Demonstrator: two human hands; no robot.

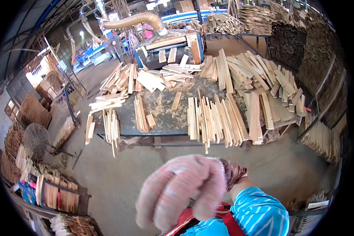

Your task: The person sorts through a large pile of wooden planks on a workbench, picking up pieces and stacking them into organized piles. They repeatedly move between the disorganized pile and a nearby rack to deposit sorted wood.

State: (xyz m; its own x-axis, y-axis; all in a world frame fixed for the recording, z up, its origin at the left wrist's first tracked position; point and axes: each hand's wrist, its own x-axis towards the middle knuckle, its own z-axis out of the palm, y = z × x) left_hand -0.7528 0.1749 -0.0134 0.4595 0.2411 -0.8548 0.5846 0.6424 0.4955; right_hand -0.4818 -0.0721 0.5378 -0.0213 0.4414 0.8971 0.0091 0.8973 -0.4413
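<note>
My right hand (pixel 181 188), in a pinkish knitted glove, is raised large and close in the lower middle, slightly blurred. Its fingers curve loosely down and to the left, with the thumb standing apart from them. No object shows in it, though the palm side is hidden. A bare strip of forearm leads from the glove's darker cuff (pixel 235 173) to a blue striped sleeve (pixel 259 210). My left hand does not appear. Beyond the glove, a dark worktable (pixel 165 114) bears a row of narrow wooden strips (pixel 212 120) overhanging its near edge.
More loose boards (pixel 247 72) lie heaped on the table's right, and smaller bundles of strips (pixel 112 128) on its left. Behind stands a machine (pixel 169 51) with a ribbed hose (pixel 135 20). A round fan (pixel 36 139) and stacked wood (pixel 61 192) stand at left.
</note>
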